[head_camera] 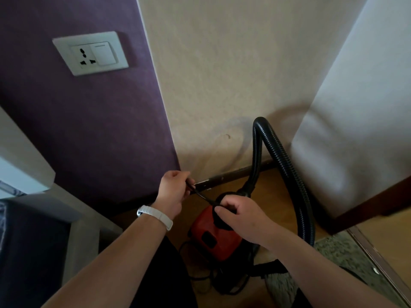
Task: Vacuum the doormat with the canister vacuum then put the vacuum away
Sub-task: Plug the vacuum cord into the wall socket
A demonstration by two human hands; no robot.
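A red canister vacuum (211, 236) stands on the wooden floor near the corner of two walls. Its black ribbed hose (287, 165) arches up against the beige wall and comes down to the right. My left hand (174, 192) pinches a thin black power cord (203, 197), stretched taut toward my right hand (241, 221), which grips the cord over the vacuum's black top. More cord (200, 278) lies in loose loops on the floor beside the vacuum. A grey-green doormat (338, 250) shows at the lower right, partly hidden by my right arm.
A white wall socket with a switch (91, 53) sits on the purple wall, nothing plugged in. A white pillar (355, 118) stands to the right. Grey furniture (29, 174) fills the left edge. A door threshold (378, 258) runs along the mat.
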